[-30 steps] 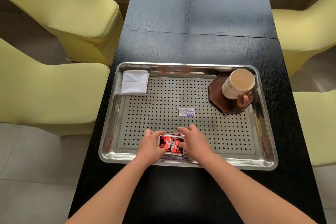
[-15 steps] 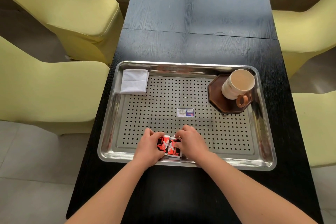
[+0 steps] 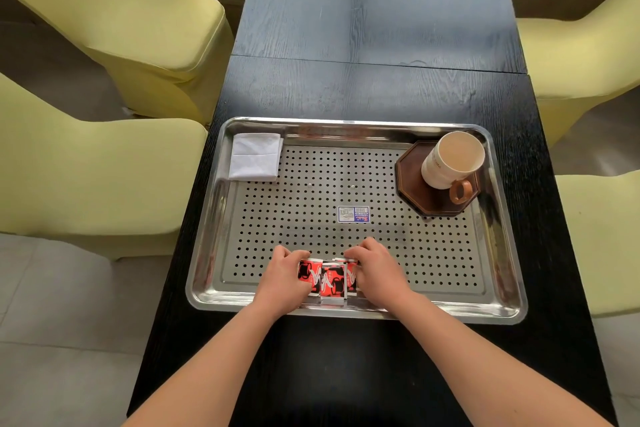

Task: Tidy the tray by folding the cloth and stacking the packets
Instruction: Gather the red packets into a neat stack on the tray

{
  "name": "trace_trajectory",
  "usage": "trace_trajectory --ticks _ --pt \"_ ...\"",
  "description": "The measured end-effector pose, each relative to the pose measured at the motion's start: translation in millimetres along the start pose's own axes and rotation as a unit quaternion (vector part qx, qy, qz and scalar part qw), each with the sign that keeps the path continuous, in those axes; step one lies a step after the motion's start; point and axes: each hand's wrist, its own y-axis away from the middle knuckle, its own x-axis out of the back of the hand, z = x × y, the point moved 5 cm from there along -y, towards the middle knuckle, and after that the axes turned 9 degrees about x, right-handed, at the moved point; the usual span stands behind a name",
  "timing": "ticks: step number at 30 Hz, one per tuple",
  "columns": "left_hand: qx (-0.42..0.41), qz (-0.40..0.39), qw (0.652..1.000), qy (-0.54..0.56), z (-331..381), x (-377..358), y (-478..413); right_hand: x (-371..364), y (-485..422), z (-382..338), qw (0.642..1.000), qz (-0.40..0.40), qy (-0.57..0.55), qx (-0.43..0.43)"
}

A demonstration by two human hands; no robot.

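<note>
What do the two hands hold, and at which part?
The red packets, pressed together: left hand at their left side, right hand at their right side.

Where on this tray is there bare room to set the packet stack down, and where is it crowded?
Free: the perforated middle of the tray, between the folded cloth and the coaster holding the mug, around the sticker; also the near right corner. Crowded: the near edge, where left hand and right hand squeeze the packets.
</note>
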Motion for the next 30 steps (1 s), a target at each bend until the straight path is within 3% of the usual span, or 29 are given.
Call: trace_trajectory --ticks 9,16,23,26,30 --pt "0.003 -0.004 1.000 -0.004 4 2 5 -1 5 7 1.000 -0.013 0.013 -0.014" --pt "-0.068 0.035 0.976 -0.203 31 -8 15 7 1 1 0.999 -0.026 0.046 0.010" --pt "-0.126 0.032 0.948 -0.291 38 -16 15 12 4 3 1.000 0.002 0.023 -0.016" --pt "-0.126 0.023 0.956 -0.265 37 -15 13 9 3 1 0.999 -0.005 0.023 -0.024" --pt "-0.075 0.046 0.986 -0.140 26 -10 10 9 -2 -3 0.999 -0.016 0.015 -0.025"
